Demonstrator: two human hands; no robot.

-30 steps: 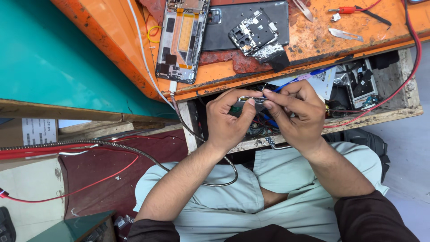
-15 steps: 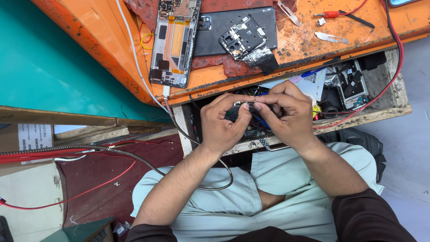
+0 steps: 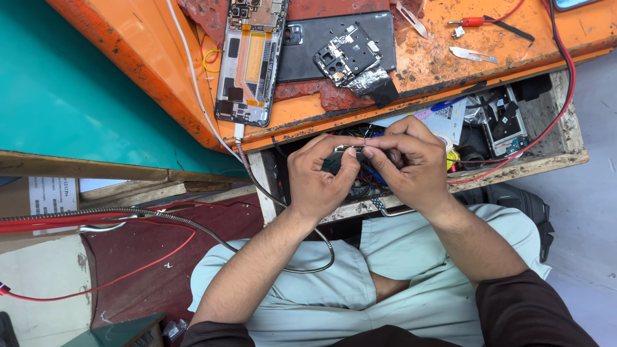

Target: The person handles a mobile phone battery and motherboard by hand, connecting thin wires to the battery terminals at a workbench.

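Nearest to the camera are the person's knees in pale green trousers, and a braided metal cable (image 3: 283,212) loops across the lap. Just above the lap, both hands meet over an open wooden drawer (image 3: 553,160) full of wires and parts. The left hand (image 3: 319,180) has thumb and forefinger pinched together on one end of a small thin part (image 3: 355,148). The right hand (image 3: 408,164) is also closed, its fingertips clamped on the other end of the same part. The part is too small to tell what it is; it sits between the two hands, above the drawer's tangle of wires.

To do this well, I judge the grip should stay light and close to the tips, and the hands should stay low over the drawer, so a dropped piece does not fall to the floor.

Farther away, on the orange workbench (image 3: 128,58), an opened phone (image 3: 250,61) lies with its inside showing. Beside it is a dark back cover (image 3: 302,61) with a loose circuit board (image 3: 347,54) on top. A red screwdriver (image 3: 469,22) and metal tweezers (image 3: 472,55) lie to the right.
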